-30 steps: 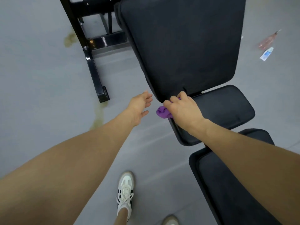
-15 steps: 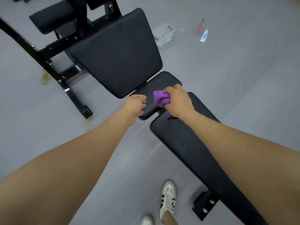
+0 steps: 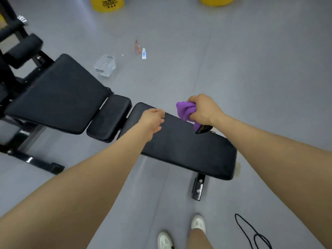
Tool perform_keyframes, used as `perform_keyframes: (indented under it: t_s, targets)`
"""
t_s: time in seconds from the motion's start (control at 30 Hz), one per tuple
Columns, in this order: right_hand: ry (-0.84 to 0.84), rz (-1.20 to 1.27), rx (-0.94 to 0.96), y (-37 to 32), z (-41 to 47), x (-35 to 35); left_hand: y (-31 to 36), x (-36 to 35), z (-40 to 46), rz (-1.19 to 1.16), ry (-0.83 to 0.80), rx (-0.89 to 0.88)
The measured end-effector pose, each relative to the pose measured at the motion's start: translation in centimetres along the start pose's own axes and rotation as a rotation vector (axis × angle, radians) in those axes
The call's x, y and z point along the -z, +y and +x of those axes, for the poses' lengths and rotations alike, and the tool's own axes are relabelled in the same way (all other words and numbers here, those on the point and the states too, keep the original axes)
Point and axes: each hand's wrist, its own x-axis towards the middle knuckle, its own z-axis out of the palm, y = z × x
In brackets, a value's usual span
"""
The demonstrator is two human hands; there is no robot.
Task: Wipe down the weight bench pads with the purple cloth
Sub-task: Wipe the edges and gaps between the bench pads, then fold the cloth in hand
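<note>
The black weight bench has three pads: a large back pad (image 3: 59, 97) at the left, a small middle pad (image 3: 109, 119), and a long flat pad (image 3: 188, 150) running to the right. My right hand (image 3: 203, 110) grips the bunched purple cloth (image 3: 185, 110) above the far edge of the long pad. My left hand (image 3: 152, 119) hovers over the long pad's left end with its fingers loosely curled, holding nothing.
The bench's black frame (image 3: 34, 160) and foot (image 3: 198, 187) stand on the grey floor. A clear plastic tub (image 3: 105, 65) and two small tubes (image 3: 142, 51) lie behind the bench. Yellow buckets (image 3: 106, 2) stand at the far edge. A black cord (image 3: 251, 232) lies by my shoes (image 3: 197, 222).
I have stepped back and to the right along the bench. My right hand carried the cloth from the middle pad's edge over to the long pad, and my left hand followed.
</note>
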Motion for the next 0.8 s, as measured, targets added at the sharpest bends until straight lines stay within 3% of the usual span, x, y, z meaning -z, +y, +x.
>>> perform_keyframes:
  t_s: [0.37,0.6,0.8]
  targets:
    - [0.086,0.066,-0.168,15.8,-2.5,17.0,11.4,-22.1,-2.1,0.130,-0.204,-0.084]
    - [0.111,0.110,-0.177,28.1,-0.2,28.3,19.6,-36.0,-0.7,0.067,-0.196,-0.103]
    - [0.106,0.088,-0.127,32.4,6.2,35.1,26.7,-40.9,2.5,0.000,-0.163,-0.111]
